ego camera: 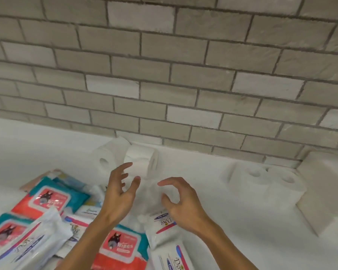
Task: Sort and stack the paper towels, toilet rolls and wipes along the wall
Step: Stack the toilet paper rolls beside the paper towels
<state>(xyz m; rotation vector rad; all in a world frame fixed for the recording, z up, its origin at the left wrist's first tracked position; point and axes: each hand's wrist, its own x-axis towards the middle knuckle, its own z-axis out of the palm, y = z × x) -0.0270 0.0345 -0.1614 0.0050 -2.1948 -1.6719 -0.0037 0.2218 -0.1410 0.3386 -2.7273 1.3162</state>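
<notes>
A white toilet roll [142, 158] lies on its side near the brick wall. Another roll [105, 159] lies to its left. My left hand [121, 190] hovers just in front of the first roll, fingers spread and loosely bent, holding nothing. My right hand [180, 201] is beside it to the right, fingers curved and empty. Upright white rolls [265, 186] stand in a group at the right. Red-and-teal wipes packs [51, 197] and white wipes packs [164, 223] lie scattered under my arms.
A tall white block of paper packs [324, 191] stands against the brick wall [164, 75] at the far right. The white counter [232, 230] runs along the wall. More wipes packs [23, 248] pile up at the lower left.
</notes>
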